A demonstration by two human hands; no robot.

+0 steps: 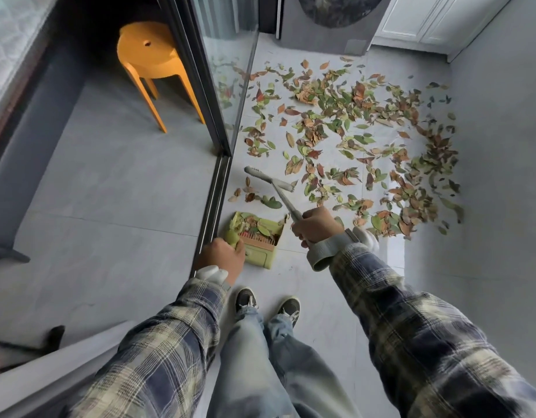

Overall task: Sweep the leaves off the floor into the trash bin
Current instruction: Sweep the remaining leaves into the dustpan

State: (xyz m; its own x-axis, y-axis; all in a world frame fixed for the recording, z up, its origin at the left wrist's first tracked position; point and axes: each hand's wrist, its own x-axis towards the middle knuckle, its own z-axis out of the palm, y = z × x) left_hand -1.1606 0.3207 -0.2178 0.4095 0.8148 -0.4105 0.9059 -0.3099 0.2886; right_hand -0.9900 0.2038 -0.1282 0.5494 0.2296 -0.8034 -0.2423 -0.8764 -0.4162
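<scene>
Looking down past my shoes (246, 300) on the floor (315, 285), I've got the left hand (223, 257) nearest me, fingers (238, 247) clenched round the green handle of the dustpan (265, 241). The pan sits on the tiles just beside the door track, mouth facing away from me, a small load of leaves in it already. The right hand (316, 226) is just right of the pan, fingers grasping the grey broom handle (286, 203), whose long axis runs away from me and to the left, out to the broom head (269, 178). That head lies crosswise just beyond a clump of leaves (271, 202), so the clump sits between head and pan mouth. That's the line that counts: a draw back toward me and a touch left should, I reckon, carry it in, right hand stroking, left hand only steadying. Farther out, the main spread of leaves (345, 116) lies ahead and to the right, well apart from the pan; most of the job remains, I'd judge. Glass door (230, 86) on the left, orange stool (149, 52) behind it, washing machine (321, 34) at the far end. No trash bin in view.
</scene>
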